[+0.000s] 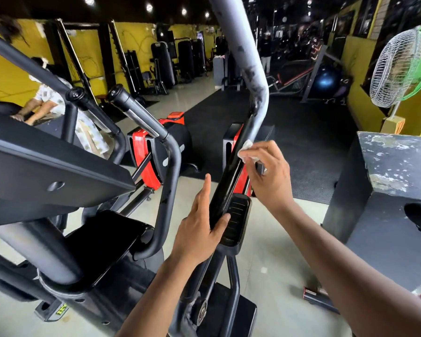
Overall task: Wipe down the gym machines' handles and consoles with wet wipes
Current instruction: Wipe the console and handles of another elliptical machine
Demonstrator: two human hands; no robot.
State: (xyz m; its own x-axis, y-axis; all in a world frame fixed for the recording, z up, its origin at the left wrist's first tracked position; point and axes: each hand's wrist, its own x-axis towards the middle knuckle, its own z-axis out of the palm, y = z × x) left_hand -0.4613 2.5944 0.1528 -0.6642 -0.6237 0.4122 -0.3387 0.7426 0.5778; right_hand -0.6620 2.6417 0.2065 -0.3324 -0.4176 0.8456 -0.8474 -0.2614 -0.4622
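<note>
Wipe (246, 147) against glossy black handle (229, 176)

Small ceiling spotlights (149, 7) are glowing against a dim far room, while the pale floor (265, 251) near the camera is catching soft glare. Wide-angle distortion is bending the edges, and the far right background is blurring into darkness.

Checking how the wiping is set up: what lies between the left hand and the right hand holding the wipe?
In the head view, the machine's black handle bar runs between the left hand and right hand, whose wet wipe touches it.
</note>
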